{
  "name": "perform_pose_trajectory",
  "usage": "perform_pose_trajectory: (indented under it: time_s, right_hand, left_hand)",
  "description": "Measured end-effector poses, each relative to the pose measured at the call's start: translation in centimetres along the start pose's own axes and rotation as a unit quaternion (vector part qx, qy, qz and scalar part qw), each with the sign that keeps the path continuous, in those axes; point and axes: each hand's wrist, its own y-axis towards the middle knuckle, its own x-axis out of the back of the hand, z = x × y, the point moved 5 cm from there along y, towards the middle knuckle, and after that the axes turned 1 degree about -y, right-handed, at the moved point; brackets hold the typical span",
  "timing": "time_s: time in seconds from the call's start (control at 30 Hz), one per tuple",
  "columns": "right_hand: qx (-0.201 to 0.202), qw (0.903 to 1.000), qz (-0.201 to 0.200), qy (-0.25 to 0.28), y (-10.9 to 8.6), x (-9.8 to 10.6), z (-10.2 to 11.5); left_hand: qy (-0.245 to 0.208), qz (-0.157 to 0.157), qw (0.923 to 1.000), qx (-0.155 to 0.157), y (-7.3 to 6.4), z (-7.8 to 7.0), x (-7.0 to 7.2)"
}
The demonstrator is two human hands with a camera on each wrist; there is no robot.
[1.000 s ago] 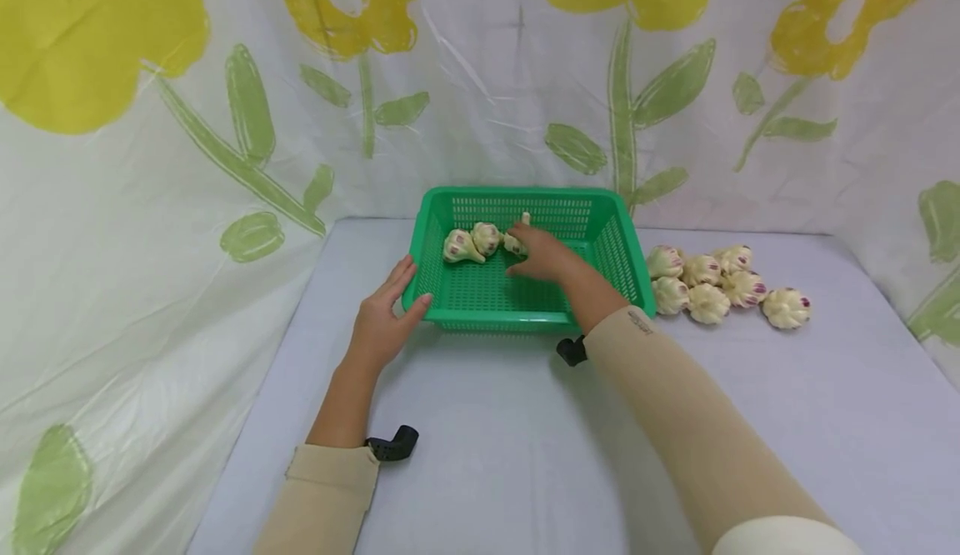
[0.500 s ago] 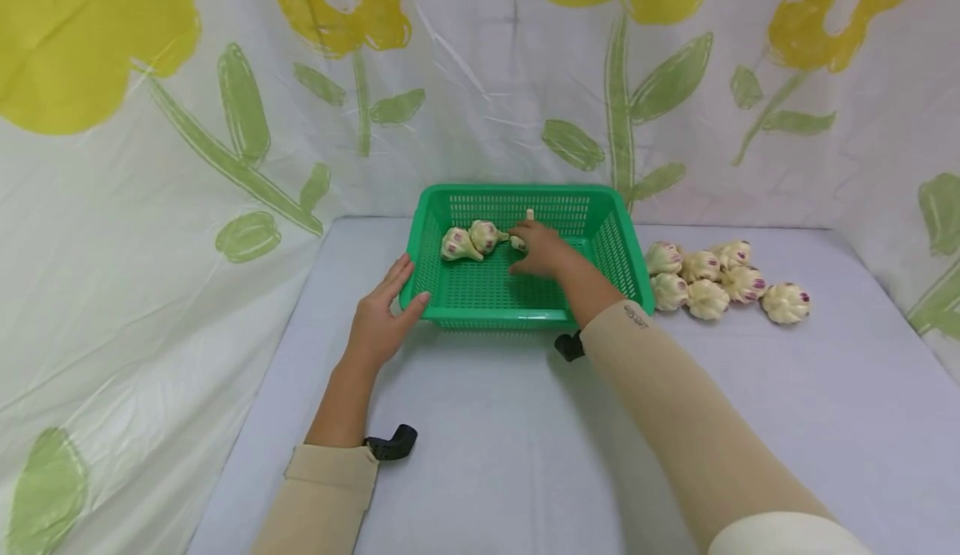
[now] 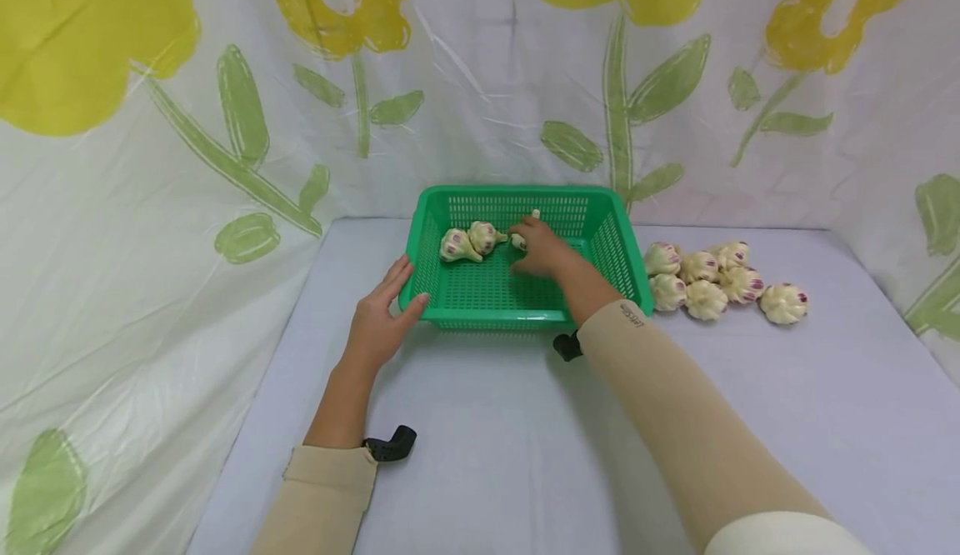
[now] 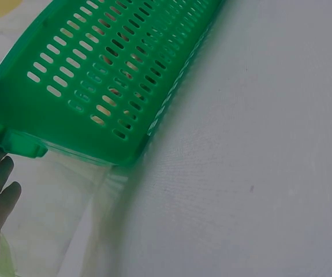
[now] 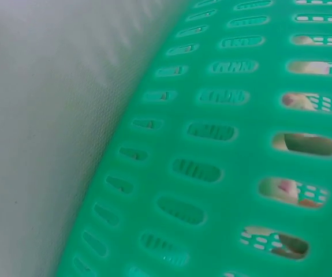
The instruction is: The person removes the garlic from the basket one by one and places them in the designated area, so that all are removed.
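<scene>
A green slotted basket [image 3: 480,315] stands on the white-covered table in the head view. Along its left rim my left hand [image 3: 378,326] rests with fingers straight and the thumb at the front left corner. In the left wrist view, fingers [image 4: 4,199] show beside the rim's end. My right hand [image 3: 543,251] reaches inside the basket and holds a garlic bulb [image 3: 518,242], mostly hidden by the hand, its stem pointing up and back. Left of it lie two more garlic bulbs, one at the wall [image 3: 456,245] and one beside it [image 3: 483,237].
Several garlic bulbs [image 3: 705,299] are clustered on the table right of the basket, one [image 3: 784,303] at the far right of the group. A flower-printed curtain [image 3: 480,105] hangs behind the table. The right wrist view is filled mostly by the basket's slotted wall [image 5: 212,150].
The held garlic bulb has shifted slightly right in the basket, away from the two others, and its stem tips further right. The left hand keeps its place at the rim.
</scene>
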Motion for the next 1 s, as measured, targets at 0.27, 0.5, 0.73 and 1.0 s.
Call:
perform_pose_trajectory:
  time_s: [0.27,0.5,0.73,1.0]
  right_hand:
    - [-0.043,0.9973,-0.059,0.009,-0.29,0.6,-0.31]
    - [-0.064,0.9967,-0.048,-0.016,-0.49,0.6,-0.39]
    - [-0.065,0.9978,-0.013,-0.004,-0.66,0.24,-0.28]
    - [-0.056,0.9984,0.009,0.005,-0.72,0.09,-0.13]
  left_hand:
    - [0.001,0.002,1.0,0.005,-0.01,0.03,-0.03]
    - [0.002,0.001,1.0,0.008,0.05,0.12,-0.08]
    - [0.004,-0.001,1.0,0.003,0.02,0.15,-0.04]
    - [0.002,-0.004,1.0,-0.001,0.02,0.13,-0.04]
